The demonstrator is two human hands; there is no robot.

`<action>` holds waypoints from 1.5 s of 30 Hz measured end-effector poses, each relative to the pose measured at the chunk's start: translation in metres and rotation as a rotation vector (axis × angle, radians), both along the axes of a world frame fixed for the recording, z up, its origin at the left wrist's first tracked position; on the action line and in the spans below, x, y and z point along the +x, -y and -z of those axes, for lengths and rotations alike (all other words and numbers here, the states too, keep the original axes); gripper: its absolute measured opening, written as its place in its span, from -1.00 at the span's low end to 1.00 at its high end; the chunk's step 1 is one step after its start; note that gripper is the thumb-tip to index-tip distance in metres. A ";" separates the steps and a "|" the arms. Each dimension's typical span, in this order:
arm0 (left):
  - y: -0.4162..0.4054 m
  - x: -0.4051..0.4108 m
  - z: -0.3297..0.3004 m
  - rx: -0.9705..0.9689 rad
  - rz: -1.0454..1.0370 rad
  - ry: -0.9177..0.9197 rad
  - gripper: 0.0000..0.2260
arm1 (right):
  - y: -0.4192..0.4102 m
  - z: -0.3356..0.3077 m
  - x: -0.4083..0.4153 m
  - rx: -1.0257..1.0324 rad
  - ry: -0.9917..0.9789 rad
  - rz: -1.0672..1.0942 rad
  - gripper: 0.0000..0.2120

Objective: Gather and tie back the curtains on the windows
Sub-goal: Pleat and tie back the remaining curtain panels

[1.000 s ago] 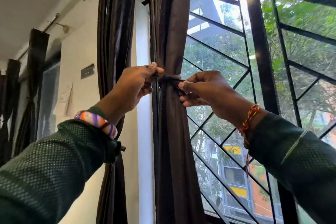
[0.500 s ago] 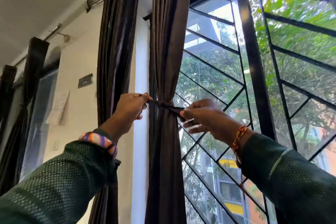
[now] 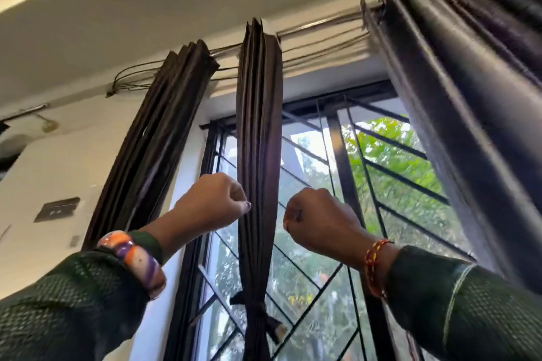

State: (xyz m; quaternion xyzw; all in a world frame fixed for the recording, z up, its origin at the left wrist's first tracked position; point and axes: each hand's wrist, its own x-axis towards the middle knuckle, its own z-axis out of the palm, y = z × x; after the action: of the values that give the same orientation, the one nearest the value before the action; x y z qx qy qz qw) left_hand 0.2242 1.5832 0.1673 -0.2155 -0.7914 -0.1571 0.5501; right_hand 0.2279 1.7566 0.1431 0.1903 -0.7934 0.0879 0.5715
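Observation:
The middle dark brown curtain (image 3: 258,132) hangs gathered in a narrow bundle before the window. A tie of the same cloth (image 3: 254,308) is knotted round it low down, its ends sticking out. My left hand (image 3: 211,199) is raised beside the curtain's left edge, fingers curled, fingertips just at the cloth, nothing visible in its grip. My right hand (image 3: 319,220) is raised on the right side, curled into a fist, a little apart from the curtain and holding nothing. Both hands are well above the knot.
A second gathered curtain (image 3: 152,141) hangs to the left. A wide, loose curtain (image 3: 469,97) hangs at the right from the rod (image 3: 319,25). Behind is the black window grille (image 3: 381,173). Loose cables (image 3: 132,79) and a switch plate (image 3: 57,209) are on the wall.
Both hands have let go of the tie's ends and risen above the knot. The view has tilted up toward the rod and ceiling, and the knot now sits low in view.

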 end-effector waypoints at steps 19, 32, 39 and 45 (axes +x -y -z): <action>-0.106 0.074 -0.065 -0.089 0.346 -0.221 -0.82 | -0.077 -0.072 0.163 0.204 -0.247 0.746 -0.75; -0.265 0.099 -0.076 -0.096 0.484 -0.333 -0.86 | -0.246 -0.087 0.205 0.011 -0.174 0.889 -0.78; -0.343 0.089 -0.094 0.140 0.387 -0.324 -0.76 | -0.350 -0.095 0.186 -0.344 0.107 0.422 -0.83; -0.376 0.056 -0.099 0.273 0.349 -0.125 -0.54 | -0.402 -0.099 0.150 -0.398 0.192 0.249 -0.73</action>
State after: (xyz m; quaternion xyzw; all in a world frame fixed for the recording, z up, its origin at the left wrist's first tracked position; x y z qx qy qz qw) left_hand 0.2804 1.9596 0.2664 -0.2820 -0.6778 -0.3419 0.5866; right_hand 0.3776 2.1585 0.2426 -0.0345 -0.8285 0.1890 0.5260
